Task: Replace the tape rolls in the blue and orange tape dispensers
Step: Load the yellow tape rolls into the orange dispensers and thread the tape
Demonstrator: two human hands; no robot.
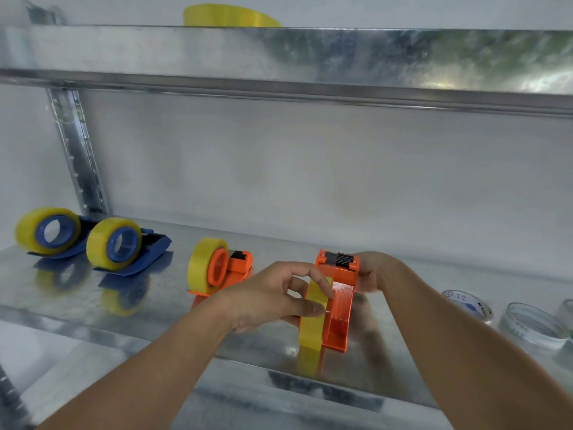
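The yellow tape roll [313,318] stands on edge against the left side of the orange dispenser [339,302] in front of me, on the metal shelf [93,308] near its front lip. My left hand [273,301] pinches the roll, thumb on the near face and fingers curled over its top rim. My right hand [370,274] grips the dispenser from the right, fingers wrapped behind its cutter head [341,259]; the fingertips are hidden.

The dispenser's long axis runs away from me, cutter at the far end, so the roll has to travel sideways to the right to seat in it. I judge the roll is only partly on; the hub is hidden behind it, so I cannot tell how far.

To the left stands a second orange dispenser [223,268] already carrying a yellow roll, and further left two blue dispensers [102,243], both loaded. On my right lie clear, spent-looking tape rings [527,327]; one ring [468,304] bears handwriting that may be "27", too blurred to confirm. Something yellow [229,15] sits on the upper shelf.
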